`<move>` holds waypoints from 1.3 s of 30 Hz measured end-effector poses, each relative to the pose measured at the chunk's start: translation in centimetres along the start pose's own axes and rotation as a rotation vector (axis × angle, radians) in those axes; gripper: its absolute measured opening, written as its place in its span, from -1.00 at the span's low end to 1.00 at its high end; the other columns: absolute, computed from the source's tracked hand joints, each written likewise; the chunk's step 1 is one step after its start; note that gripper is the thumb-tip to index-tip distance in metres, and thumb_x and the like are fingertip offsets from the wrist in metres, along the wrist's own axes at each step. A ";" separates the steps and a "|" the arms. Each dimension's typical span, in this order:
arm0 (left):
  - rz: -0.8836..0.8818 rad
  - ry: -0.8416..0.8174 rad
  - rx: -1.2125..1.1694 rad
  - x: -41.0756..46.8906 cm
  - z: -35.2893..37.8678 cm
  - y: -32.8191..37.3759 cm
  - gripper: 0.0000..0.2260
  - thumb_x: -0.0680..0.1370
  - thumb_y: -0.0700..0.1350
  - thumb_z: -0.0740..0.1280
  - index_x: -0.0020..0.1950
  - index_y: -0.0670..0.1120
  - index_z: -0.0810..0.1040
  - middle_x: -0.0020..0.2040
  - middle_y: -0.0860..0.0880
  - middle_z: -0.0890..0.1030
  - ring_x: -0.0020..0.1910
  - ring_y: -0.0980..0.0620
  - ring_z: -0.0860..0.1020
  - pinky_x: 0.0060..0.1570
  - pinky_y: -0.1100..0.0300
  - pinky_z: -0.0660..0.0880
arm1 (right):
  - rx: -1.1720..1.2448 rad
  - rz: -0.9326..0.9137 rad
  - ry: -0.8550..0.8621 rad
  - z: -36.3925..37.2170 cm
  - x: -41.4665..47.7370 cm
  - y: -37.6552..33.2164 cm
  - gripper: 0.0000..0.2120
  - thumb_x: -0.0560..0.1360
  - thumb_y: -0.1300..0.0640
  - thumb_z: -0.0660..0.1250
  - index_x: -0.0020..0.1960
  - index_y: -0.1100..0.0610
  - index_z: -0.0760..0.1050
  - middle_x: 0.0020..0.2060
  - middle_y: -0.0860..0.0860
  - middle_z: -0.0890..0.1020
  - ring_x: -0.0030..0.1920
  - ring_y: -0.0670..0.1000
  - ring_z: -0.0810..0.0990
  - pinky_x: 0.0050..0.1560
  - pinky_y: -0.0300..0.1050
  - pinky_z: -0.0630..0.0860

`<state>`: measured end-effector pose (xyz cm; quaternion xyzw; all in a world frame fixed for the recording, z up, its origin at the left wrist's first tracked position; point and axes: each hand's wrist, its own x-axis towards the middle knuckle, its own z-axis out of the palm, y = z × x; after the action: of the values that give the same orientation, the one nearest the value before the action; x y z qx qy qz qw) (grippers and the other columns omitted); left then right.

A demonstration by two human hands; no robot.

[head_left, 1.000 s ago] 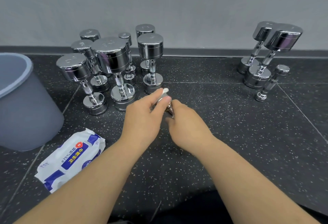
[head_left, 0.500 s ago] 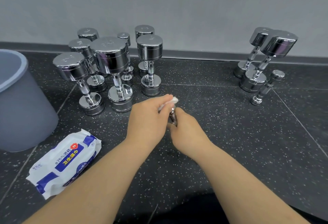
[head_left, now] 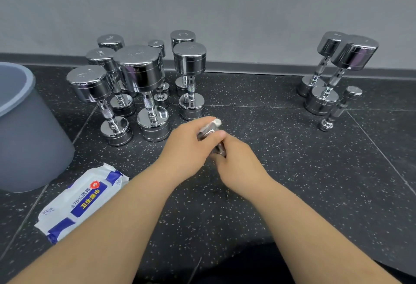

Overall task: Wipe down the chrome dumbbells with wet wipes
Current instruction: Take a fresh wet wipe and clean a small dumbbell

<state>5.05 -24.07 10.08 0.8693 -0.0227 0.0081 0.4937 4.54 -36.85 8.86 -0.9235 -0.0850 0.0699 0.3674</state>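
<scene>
A black rubber floor (head_left: 281, 171) flecked with white runs back to a plain grey wall (head_left: 225, 2) with a darker baseboard (head_left: 247, 67) along its foot. Near the middle of the floor, just above it, the two hands meet over a small chrome dumbbell (head_left: 219, 148), which is held tilted with one end pointing away toward the wall.

The left hand (head_left: 191, 146) has its fingers curled round the far end of that dumbbell, thumb laid across the top. A white wet wipe (head_left: 217, 122) pokes out beyond the knuckles, pressed against the metal. The right hand (head_left: 238, 162) grips the near end from the other side; its fingers are wrapped under and mostly hidden, so only the back of the hand shows. The two hands touch each other at the thumbs.

Behind the left hand a cluster of seven chrome dumbbells (head_left: 139, 69) stands on end, close together. Well apart, to the right by the wall, stands a group of three more dumbbells (head_left: 324, 101) — two large ones and a much smaller one just beside them.

A pack of wet wipes (head_left: 83, 200), white and blue with printed lettering, lies flat on the floor under the left forearm. A grey bucket (head_left: 27, 137) sits at the left edge, near the pack.
</scene>
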 end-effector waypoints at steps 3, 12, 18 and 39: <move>0.063 -0.081 -0.006 0.1 -0.7 0.0 -0.83 0.54 -0.04 0.42 -0.01 0.26 0.59 0.01 0.19 0.63 -0.02 0.25 0.56 -0.06 0.45 0.41 | -0.064 -0.043 -0.029 -0.5 -0.2 0.2 -0.88 0.58 0.21 0.26 0.07 0.02 0.44 -0.05 -0.05 0.54 -0.05 0.03 0.53 0.01 -0.04 0.49; 0.241 0.049 -0.024 -0.4 0.7 -0.2 -0.85 0.56 -0.05 0.39 -0.10 0.19 0.70 0.15 0.34 0.57 0.17 0.37 0.50 0.21 0.29 0.44 | 0.125 0.050 -0.044 -0.8 0.3 0.2 -0.90 0.56 0.20 0.28 -0.01 0.01 0.51 -0.27 -0.12 0.53 -0.33 -0.14 0.45 -0.40 -0.31 0.30; 0.021 0.342 -0.340 -0.7 2.1 1.1 -0.88 0.50 -0.10 0.46 -0.25 0.01 0.65 0.06 0.24 0.65 0.02 0.34 0.58 0.07 0.30 0.48 | 0.277 0.045 -0.017 -0.3 0.1 -0.9 -0.88 0.52 0.24 0.24 -0.17 0.12 0.47 -0.42 -0.06 0.47 -0.49 -0.12 0.30 -0.50 -0.29 0.22; -0.243 0.263 -0.742 -1.3 1.7 2.9 -0.87 0.56 -0.11 0.39 -0.06 -0.14 0.49 -0.28 0.03 0.61 -0.27 0.12 0.56 -0.07 0.15 0.52 | 0.166 -0.001 0.130 -0.8 0.1 -1.2 -0.89 0.57 0.24 0.19 -0.07 0.05 0.37 -0.18 -0.03 0.54 -0.25 -0.06 0.48 -0.33 -0.15 0.34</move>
<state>3.63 -26.97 11.67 0.6203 0.1420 0.0524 0.7697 4.69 -36.54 10.27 -0.8924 -0.0553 0.0165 0.4474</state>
